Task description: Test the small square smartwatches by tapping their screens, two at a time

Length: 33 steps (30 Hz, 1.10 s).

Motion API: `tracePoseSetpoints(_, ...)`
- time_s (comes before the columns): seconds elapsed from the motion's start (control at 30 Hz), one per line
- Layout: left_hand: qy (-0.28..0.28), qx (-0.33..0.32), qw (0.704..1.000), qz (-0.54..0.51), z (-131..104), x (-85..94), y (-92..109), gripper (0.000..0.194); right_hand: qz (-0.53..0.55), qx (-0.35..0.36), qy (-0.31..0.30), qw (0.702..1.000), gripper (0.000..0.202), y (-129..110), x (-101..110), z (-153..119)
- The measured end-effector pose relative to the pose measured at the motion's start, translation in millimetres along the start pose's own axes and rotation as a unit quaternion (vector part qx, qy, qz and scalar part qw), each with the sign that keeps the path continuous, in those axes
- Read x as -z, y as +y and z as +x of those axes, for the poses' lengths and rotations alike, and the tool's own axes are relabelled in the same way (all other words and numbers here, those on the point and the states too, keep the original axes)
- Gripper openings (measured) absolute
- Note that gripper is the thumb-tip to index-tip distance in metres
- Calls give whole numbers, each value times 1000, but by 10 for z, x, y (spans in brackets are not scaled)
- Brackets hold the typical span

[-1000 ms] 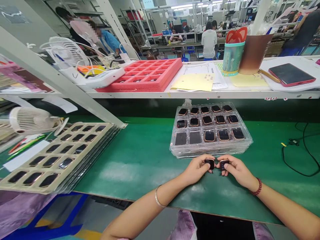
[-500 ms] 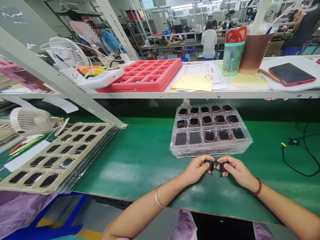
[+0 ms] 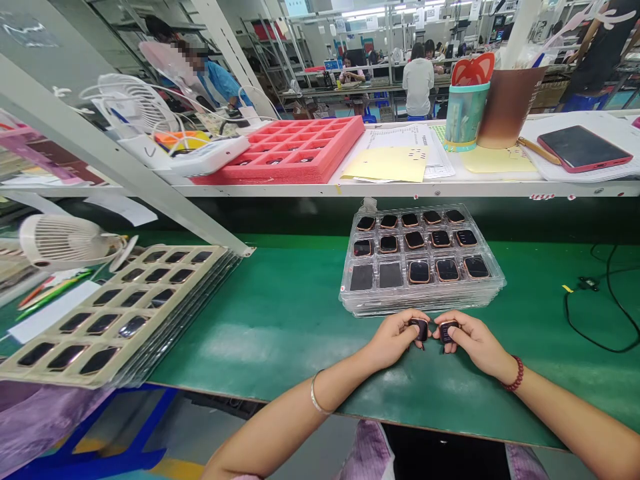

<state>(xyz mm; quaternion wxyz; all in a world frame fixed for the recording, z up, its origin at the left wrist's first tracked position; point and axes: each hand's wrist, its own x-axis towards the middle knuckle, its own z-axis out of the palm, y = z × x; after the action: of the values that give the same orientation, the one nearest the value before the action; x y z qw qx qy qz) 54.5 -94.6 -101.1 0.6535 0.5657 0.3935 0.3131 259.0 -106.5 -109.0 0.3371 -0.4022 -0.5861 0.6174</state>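
Side by side over the green bench (image 3: 280, 320), each of my hands grips a small smartwatch body with a dark screen. My left hand (image 3: 395, 337) is closed on one smartwatch (image 3: 420, 328), thumb against its face. In my right hand (image 3: 473, 339) the other smartwatch (image 3: 447, 331), gold-rimmed, is pinched with the thumb over its screen. The two watches are close but apart. Just beyond my fingers sits a stack of clear plastic trays (image 3: 425, 303). Its top tray holds rows of similar watches, and two front-left pockets have no watch in them.
At left is a stack of beige trays (image 3: 113, 283) with more watches, near a white fan (image 3: 63, 240). A shelf (image 3: 390, 189) crosses above, bearing a red foam tray (image 3: 280, 170), papers, cups and a phone (image 3: 583, 147). Black cable (image 3: 567, 320) lies at right.
My hands and both watches show no visible movement. In the background, a person in blue at upper left has shifted slightly.
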Motion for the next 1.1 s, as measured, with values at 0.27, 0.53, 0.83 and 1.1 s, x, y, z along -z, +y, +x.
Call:
tracePoseSetpoints(0.27, 9, -9, 1000, -13, 1, -4, -30, 22, -2, 4, 5, 1000, 26, -14, -6, -4)
tracePoseSetpoints(0.53, 52, -34, 998, -3, 11, 7, -87, 27, -2, 29, 4, 1000, 36, 57, 0, -13)
tracePoseSetpoints(0.83, 52, -40, 998, 20, -3, 21, -110, 28, 1, 33, -2, 999, 34, 62, 14, -6)
tracePoseSetpoints(1.1, 55, -36, 998, 23, -7, 11, -105, 37, 0, 22, 10, 1000, 34, 46, 10, -7)
